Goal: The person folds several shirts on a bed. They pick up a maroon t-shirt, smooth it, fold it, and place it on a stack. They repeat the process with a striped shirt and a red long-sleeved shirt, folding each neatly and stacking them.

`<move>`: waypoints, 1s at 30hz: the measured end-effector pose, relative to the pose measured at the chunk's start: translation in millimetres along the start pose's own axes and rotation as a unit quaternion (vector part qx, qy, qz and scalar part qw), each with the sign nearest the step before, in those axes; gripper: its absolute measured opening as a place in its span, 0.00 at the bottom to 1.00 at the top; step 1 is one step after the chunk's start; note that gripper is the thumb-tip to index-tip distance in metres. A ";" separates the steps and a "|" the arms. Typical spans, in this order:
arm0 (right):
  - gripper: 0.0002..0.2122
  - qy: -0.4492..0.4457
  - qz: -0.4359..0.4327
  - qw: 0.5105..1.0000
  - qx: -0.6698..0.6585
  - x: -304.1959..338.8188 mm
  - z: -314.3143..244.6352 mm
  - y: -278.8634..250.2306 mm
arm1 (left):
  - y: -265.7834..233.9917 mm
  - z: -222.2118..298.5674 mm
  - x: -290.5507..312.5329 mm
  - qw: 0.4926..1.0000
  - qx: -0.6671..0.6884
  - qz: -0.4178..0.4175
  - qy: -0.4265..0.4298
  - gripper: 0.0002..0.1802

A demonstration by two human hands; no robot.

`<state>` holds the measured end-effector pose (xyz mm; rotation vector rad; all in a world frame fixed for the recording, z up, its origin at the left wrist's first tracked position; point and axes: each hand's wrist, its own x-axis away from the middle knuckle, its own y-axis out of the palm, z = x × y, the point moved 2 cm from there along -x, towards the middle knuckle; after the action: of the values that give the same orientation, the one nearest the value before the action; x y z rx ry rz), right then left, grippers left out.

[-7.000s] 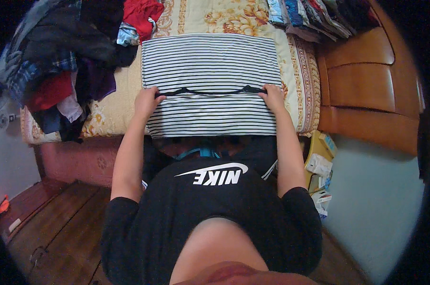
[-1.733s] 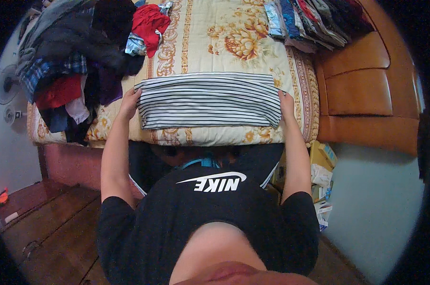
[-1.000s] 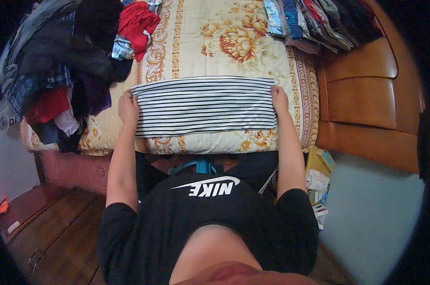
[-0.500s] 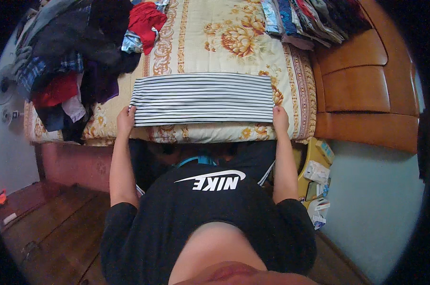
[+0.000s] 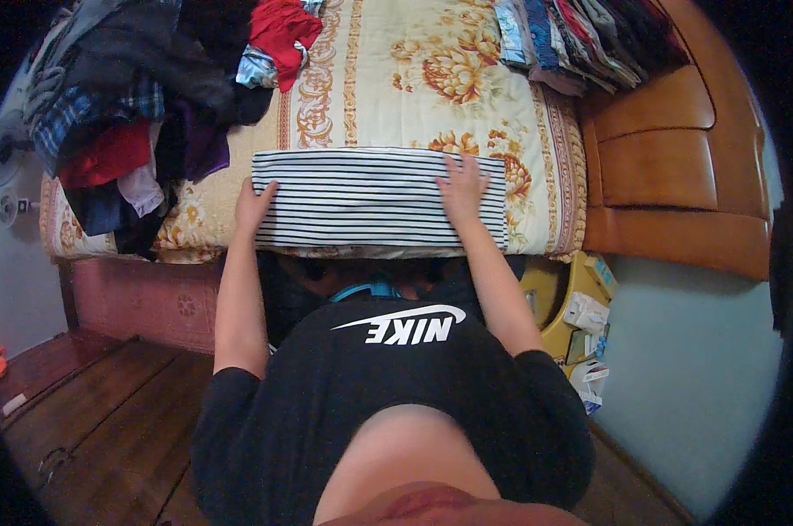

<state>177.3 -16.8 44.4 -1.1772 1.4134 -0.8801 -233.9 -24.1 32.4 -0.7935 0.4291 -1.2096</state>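
Note:
A folded garment with black and white stripes [image 5: 361, 200] lies flat near the front edge of a bed covered by a cream floral bedspread [image 5: 387, 79]. My left hand [image 5: 254, 205] rests at the garment's left edge, fingers against the fabric. My right hand [image 5: 463, 188] lies flat on top of the garment toward its right side, fingers spread. Neither hand grips anything.
A heap of dark, red and plaid clothes [image 5: 124, 114] covers the bed's left side. A row of folded clothes [image 5: 580, 39] lies at the far right by the wooden headboard [image 5: 668, 149]. A yellow stand with small boxes [image 5: 580, 307] sits at the right; wooden floor [image 5: 89, 412] at the left.
The striped garment has been folded from a large rectangle into a narrower band. My right hand has moved from the garment's right end onto its top; the left stays at the left edge.

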 end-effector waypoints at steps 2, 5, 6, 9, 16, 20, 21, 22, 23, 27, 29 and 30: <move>0.17 0.031 -0.056 0.996 -0.058 -26.8 -28.6 22.2 | 17.0 -21.1 -24.0 0.998 0.061 -0.006 0.008 0.24; 0.11 0.105 -0.101 0.983 -0.113 -49.9 -37.0 39.8 | 23.7 -43.6 -42.4 0.998 0.051 -0.003 -0.035 0.23; 0.07 0.109 -0.077 0.985 -0.113 -51.1 -39.6 37.3 | 24.6 -41.6 -42.6 0.998 0.060 -0.004 -0.024 0.23; 0.06 0.067 -0.030 0.992 -0.106 -52.6 -38.2 46.3 | 24.8 -36.0 -43.8 0.997 0.078 -0.015 -0.007 0.22; 0.32 -0.014 -0.062 0.998 0.022 18.7 -119.7 22.1 | 29.7 -43.2 -46.8 0.993 0.112 -0.032 -0.012 0.23; 0.36 -0.021 -0.172 0.984 -0.033 51.6 -133.4 45.4 | 32.0 -74.3 -56.2 0.989 0.133 -0.059 -0.022 0.21; 0.36 -0.013 -0.197 0.979 -0.048 51.2 -130.4 45.1 | 28.4 -57.9 -49.9 0.986 0.144 -0.073 -0.034 0.20; 0.37 -0.016 -0.180 0.982 -0.053 55.8 -124.8 49.5 | 12.1 -23.4 -32.9 0.983 0.153 -0.090 -0.045 0.20; 0.36 -0.021 -0.193 0.980 -0.051 56.2 -125.2 44.7 | -2.2 -2.5 -22.0 0.980 0.160 -0.098 -0.059 0.19; 0.34 -0.083 -0.202 0.974 -0.066 84.5 -118.4 36.5 | -20.5 22.6 -8.8 0.925 0.306 -0.211 -0.083 0.17; 0.34 -0.112 -0.215 0.966 -0.095 99.4 -114.7 31.0 | -39.6 62.8 6.1 0.881 0.387 -0.261 -0.074 0.16; 0.34 -0.121 -0.223 0.959 -0.124 106.4 -112.4 29.0 | -43.5 83.5 12.5 0.870 0.399 -0.279 -0.070 0.16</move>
<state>64.9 -121.6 10.0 -1.7782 1.0944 -0.8393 -201.8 -15.9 121.4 -0.2634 -0.4593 -1.6753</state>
